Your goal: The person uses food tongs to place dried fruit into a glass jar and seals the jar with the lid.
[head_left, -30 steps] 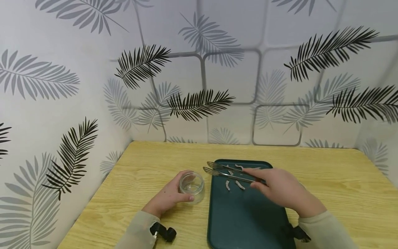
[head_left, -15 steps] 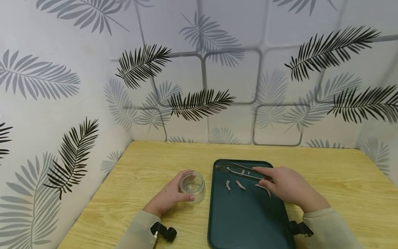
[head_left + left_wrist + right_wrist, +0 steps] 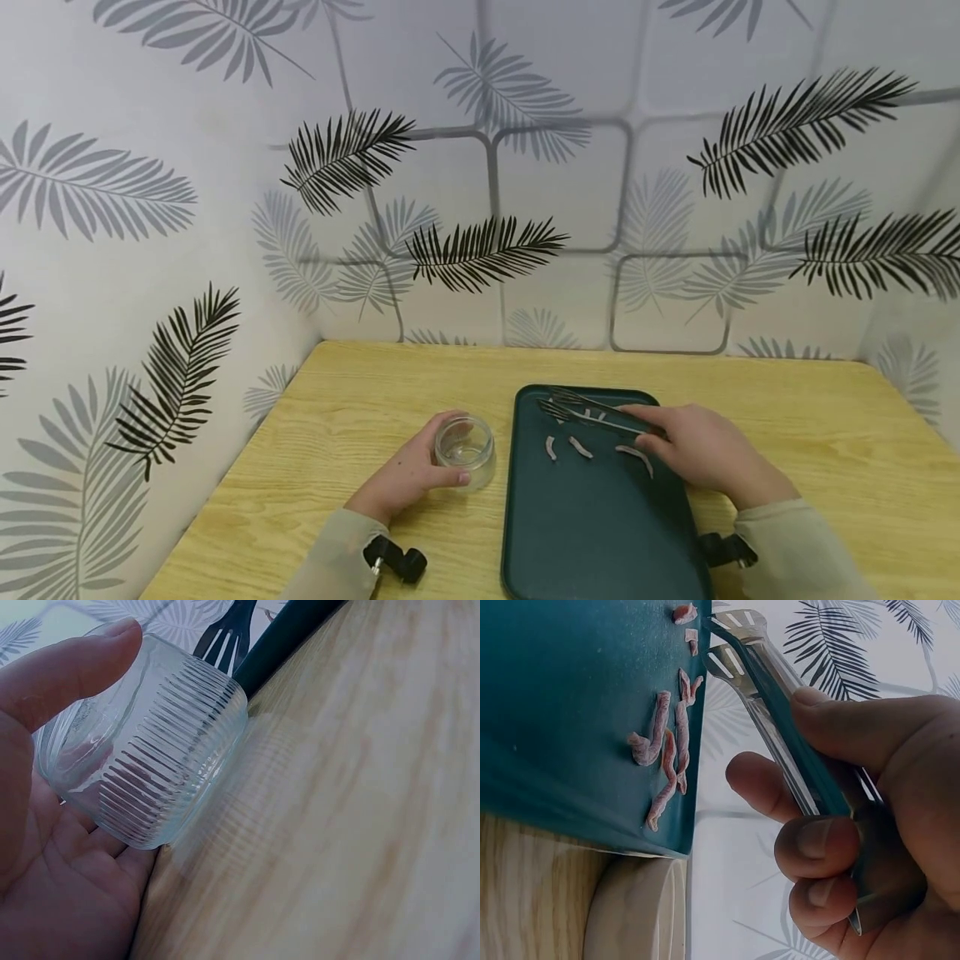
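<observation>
My left hand (image 3: 411, 468) grips a small clear glass jar (image 3: 465, 446) from its left side, thumb in front. In the left wrist view the ribbed jar (image 3: 172, 742) stands on the wooden table. My right hand (image 3: 693, 450) holds metal tongs (image 3: 596, 418) with slotted tips, thumb on one arm and fingers around the other. The tips are parted, with nothing between them, over the far end of a dark green tray (image 3: 592, 525). On that tray lie several thin pinkish meat strips (image 3: 667, 795), some partly hidden behind the tongs in the head view.
The wooden table (image 3: 390, 375) reaches back to a leaf-patterned wall (image 3: 555, 192). A small gap of tabletop separates the jar from the tray's left edge. Camera straps (image 3: 393, 558) sit on both wrists.
My right hand has drawn the tongs to the right, from beyond the tray's left edge to over its far end. A strip near that hand has come into sight. The left hand stays on the jar.
</observation>
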Demonstrator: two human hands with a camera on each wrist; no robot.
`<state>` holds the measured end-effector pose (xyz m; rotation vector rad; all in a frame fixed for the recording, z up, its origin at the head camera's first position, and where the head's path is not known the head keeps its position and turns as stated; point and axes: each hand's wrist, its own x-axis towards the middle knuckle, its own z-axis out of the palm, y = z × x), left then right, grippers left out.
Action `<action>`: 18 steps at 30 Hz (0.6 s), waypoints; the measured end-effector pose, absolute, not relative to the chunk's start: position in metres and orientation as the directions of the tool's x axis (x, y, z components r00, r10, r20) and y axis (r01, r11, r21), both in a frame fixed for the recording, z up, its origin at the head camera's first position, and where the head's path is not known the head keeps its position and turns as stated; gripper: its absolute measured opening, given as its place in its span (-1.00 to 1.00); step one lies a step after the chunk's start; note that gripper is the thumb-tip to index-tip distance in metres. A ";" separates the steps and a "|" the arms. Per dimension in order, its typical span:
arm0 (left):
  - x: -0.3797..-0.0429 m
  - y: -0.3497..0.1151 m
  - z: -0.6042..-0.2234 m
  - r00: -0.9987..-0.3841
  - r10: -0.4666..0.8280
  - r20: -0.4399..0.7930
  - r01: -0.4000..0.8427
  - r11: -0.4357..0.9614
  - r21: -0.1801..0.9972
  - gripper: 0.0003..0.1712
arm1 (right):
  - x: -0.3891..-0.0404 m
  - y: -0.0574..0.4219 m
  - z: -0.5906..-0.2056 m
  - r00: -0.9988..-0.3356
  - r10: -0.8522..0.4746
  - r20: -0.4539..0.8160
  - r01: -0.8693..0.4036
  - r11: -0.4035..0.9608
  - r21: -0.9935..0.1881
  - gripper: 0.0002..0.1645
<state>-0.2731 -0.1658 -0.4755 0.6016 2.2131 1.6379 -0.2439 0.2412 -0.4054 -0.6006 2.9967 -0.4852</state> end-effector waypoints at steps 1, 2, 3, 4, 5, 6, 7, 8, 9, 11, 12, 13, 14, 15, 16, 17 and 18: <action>-0.273 -0.166 -0.476 -0.859 0.511 -0.007 0.144 0.255 0.956 -0.06 | -0.244 0.242 -0.406 -0.924 -0.381 0.012 -0.366 0.877 -0.313 -0.40; -0.273 -0.166 -0.476 -0.859 0.511 -0.006 0.146 0.256 0.956 -0.06 | -0.244 0.242 -0.407 -0.925 -0.380 0.011 -0.365 0.878 -0.309 -0.40; -0.273 -0.165 -0.476 -0.860 0.511 -0.006 0.146 0.256 0.956 -0.06 | -0.244 0.242 -0.407 -0.924 -0.383 0.015 -0.370 0.879 -0.301 -0.40; -0.273 -0.165 -0.476 -0.859 0.512 -0.004 0.148 0.254 0.956 -0.06 | -0.244 0.243 -0.408 -0.924 -0.383 0.016 -0.370 0.879 -0.300 -0.40; -0.272 -0.165 -0.476 -0.859 0.513 -0.001 0.150 0.253 0.956 -0.07 | -0.244 0.243 -0.408 -0.922 -0.386 0.020 -0.374 0.879 -0.295 -0.39; -0.272 -0.166 -0.476 -0.859 0.513 0.000 0.151 0.253 0.956 -0.07 | -0.245 0.243 -0.409 -0.922 -0.386 0.021 -0.375 0.880 -0.291 -0.39; -0.272 -0.166 -0.477 -0.859 0.513 0.000 0.151 0.252 0.956 -0.07 | -0.245 0.243 -0.409 -0.922 -0.387 0.020 -0.376 0.880 -0.290 -0.40; -0.272 -0.166 -0.477 -0.858 0.514 0.000 0.151 0.251 0.956 -0.07 | -0.245 0.243 -0.410 -0.921 -0.390 0.020 -0.379 0.880 -0.288 -0.40; -0.272 -0.166 -0.477 -0.857 0.516 0.000 0.151 0.252 0.956 -0.06 | -0.245 0.243 -0.411 -0.919 -0.393 0.017 -0.381 0.878 -0.290 -0.40; -0.272 -0.167 -0.477 -0.855 0.519 -0.005 0.150 0.255 0.955 -0.06 | -0.245 0.243 -0.412 -0.919 -0.393 0.005 -0.377 0.877 -0.299 -0.41; -0.272 -0.167 -0.477 -0.855 0.519 -0.006 0.149 0.256 0.955 -0.06 | -0.245 0.243 -0.413 -0.919 -0.394 0.000 -0.376 0.876 -0.304 -0.41; -0.272 -0.167 -0.477 -0.855 0.518 -0.006 0.149 0.257 0.955 -0.06 | -0.245 0.243 -0.414 -0.918 -0.396 -0.002 -0.376 0.874 -0.307 -0.42; -0.272 -0.167 -0.476 -0.856 0.517 -0.005 0.151 0.258 0.954 -0.05 | -0.245 0.243 -0.414 -0.917 -0.398 0.000 -0.379 0.873 -0.306 -0.42; -0.272 -0.167 -0.476 -0.857 0.515 -0.004 0.150 0.257 0.955 -0.05 | -0.246 0.243 -0.414 -0.917 -0.398 0.003 -0.380 0.873 -0.306 -0.42; -0.272 -0.166 -0.475 -0.858 0.513 -0.004 0.148 0.255 0.956 -0.05 | -0.246 0.243 -0.414 -0.918 -0.397 0.006 -0.380 0.874 -0.302 -0.42; -0.272 -0.166 -0.475 -0.860 0.511 -0.002 0.149 0.255 0.955 -0.05 | -0.246 0.244 -0.414 -0.918 -0.397 0.009 -0.381 0.875 -0.298 -0.42; -0.271 -0.166 -0.475 -0.861 0.509 -0.002 0.149 0.255 0.955 -0.05 | -0.247 0.244 -0.414 -0.918 -0.397 0.012 -0.383 0.876 -0.292 -0.43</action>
